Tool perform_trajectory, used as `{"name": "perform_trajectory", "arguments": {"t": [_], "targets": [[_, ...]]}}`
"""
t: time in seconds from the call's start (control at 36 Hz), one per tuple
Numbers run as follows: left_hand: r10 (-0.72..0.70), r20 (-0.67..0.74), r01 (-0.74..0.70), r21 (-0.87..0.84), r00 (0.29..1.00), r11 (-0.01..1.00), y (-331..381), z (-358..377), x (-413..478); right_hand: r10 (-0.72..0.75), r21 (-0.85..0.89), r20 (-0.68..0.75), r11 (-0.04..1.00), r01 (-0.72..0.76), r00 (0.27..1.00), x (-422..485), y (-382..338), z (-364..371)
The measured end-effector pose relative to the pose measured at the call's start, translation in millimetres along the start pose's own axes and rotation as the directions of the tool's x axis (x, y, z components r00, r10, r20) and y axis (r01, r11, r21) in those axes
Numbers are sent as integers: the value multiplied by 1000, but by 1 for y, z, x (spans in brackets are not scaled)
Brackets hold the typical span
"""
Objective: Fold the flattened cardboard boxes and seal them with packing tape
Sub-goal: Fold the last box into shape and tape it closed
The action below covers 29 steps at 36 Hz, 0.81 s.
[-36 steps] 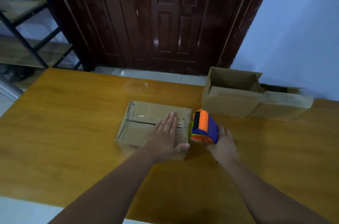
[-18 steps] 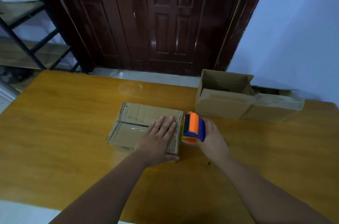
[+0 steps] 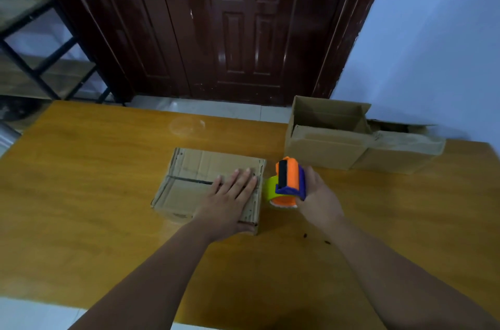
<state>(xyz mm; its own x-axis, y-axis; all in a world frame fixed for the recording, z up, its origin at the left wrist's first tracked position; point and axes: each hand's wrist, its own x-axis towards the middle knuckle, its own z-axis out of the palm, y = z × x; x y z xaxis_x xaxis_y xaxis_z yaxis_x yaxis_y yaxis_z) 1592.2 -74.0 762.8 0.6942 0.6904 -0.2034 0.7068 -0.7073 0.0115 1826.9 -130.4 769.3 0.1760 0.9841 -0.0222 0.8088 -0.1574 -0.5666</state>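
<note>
A small folded cardboard box lies in the middle of the wooden table, its top flaps closed with a dark seam across. My left hand presses flat on the right part of its top, fingers straight. Just beyond the box's right edge, my right hand grips an orange and blue tape dispenser holding a yellowish tape roll. The dispenser sits close beside the box's right side.
Two open cardboard boxes stand at the back right of the table: one with flaps up, another beside it against the blue wall. A dark wooden door is behind the table. A metal shelf rack stands at far left.
The dispenser in my right hand has stayed by the box's right edge, lifting slightly. My left hand keeps pressing the box top. The view shifted a little.
</note>
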Motion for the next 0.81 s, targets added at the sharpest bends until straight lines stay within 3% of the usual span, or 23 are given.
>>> {"name": "perform_trajectory", "arguments": {"t": [0.08, 0.22, 0.39, 0.53, 0.81], "targets": [[12, 16, -12, -2, 1000, 1000, 1, 0, 0, 28, -207, 76, 978, -12, 997, -4, 9, 1], [34, 26, -34, 1, 999, 999, 0, -2, 1, 57, -267, 100, 963, -28, 993, -6, 10, 5], [34, 22, -33, -26, 999, 999, -2, -2, 2, 157, 40, 149, 986, -164, 976, 0, 14, -3], [23, -7, -23, -18, 1000, 1000, -2, -2, 1, 200, 240, 82, 947, -215, 976, -8, 29, -20], [-34, -65, 36, 38, 997, 999, 5, -8, 2, 43, -72, 114, 997, -35, 992, -8, 20, -28]]}}
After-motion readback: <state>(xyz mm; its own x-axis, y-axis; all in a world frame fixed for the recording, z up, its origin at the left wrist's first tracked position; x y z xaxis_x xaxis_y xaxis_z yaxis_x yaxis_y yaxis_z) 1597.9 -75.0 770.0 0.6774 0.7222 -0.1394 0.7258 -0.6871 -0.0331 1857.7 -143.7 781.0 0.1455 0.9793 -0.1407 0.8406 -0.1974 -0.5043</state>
